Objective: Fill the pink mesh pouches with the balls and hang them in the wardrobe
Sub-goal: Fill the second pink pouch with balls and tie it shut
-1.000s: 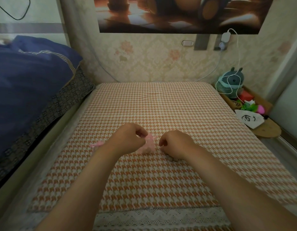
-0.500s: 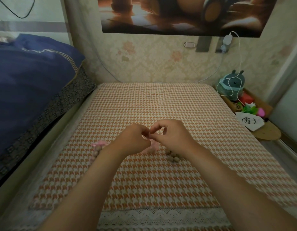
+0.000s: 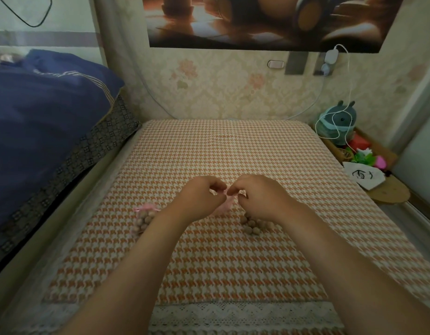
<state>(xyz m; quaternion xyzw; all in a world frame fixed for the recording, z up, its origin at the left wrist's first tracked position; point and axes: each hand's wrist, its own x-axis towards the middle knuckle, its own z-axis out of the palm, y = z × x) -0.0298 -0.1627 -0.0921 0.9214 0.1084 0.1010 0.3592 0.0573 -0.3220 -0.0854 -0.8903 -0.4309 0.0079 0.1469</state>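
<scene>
A pink mesh pouch (image 3: 225,204) hangs between my two hands above the orange houndstooth cloth (image 3: 209,262). My left hand (image 3: 199,198) and my right hand (image 3: 260,197) both pinch its top edge, fingertips almost touching. Most of this pouch is hidden behind my left hand. A second pink pouch (image 3: 144,218), full of small tan balls and tied with a pink ribbon, lies on the cloth to the left of my left forearm. Several loose tan balls (image 3: 251,224) lie in a heap under my right wrist.
A bed with a dark blue quilt (image 3: 45,122) runs along the left. A wooden shelf (image 3: 378,175) at the right holds a teal plush toy (image 3: 337,124), colourful toys and a white cloth. A white charging cable (image 3: 349,93) hangs from the wall socket.
Both hands rose from the cloth with the pouch and met at its top edge. The loose balls and the filled pouch came into sight below them.
</scene>
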